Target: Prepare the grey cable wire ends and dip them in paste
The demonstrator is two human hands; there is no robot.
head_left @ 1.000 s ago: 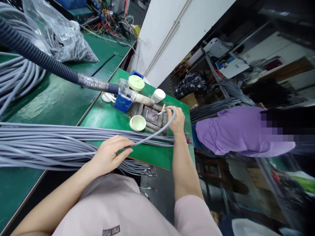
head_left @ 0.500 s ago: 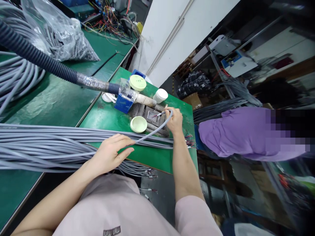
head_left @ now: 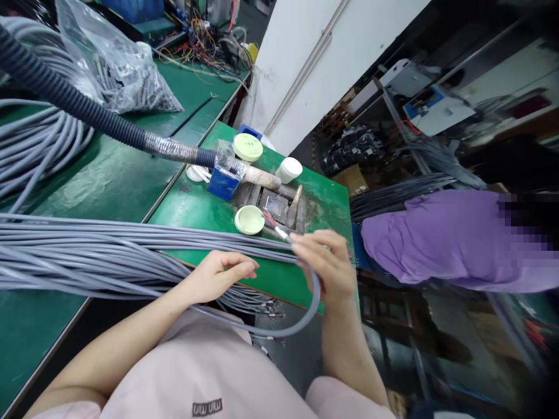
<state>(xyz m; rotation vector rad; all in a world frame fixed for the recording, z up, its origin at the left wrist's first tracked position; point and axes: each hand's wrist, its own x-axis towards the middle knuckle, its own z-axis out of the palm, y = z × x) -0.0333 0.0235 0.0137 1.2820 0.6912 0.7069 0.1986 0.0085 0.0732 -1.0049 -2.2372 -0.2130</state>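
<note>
My right hand [head_left: 326, 265] is shut on a grey cable [head_left: 315, 302] near its end. The cable's stripped tip [head_left: 276, 228], with thin coloured wires, points to the metal fixture [head_left: 274, 208] set in the green workbench [head_left: 305, 203]. From my right hand the cable loops down toward my body. My left hand [head_left: 220, 278] is open, with its fingers lightly curved, beside a thick bundle of grey cables [head_left: 96, 259]. A pale green round lid [head_left: 248, 220] lies just left of the fixture.
Behind the fixture are a blue box in clear plastic [head_left: 224, 183], a pale-handled tool [head_left: 261, 177], a white pot [head_left: 288, 170] and a green lid [head_left: 247, 147]. A corrugated dark hose [head_left: 65, 96] crosses overhead. A co-worker's purple sleeve [head_left: 437, 238] is to the right.
My right hand has drawn the cable end back from the fixture toward me. My left hand has let go of the cable and opened.
</note>
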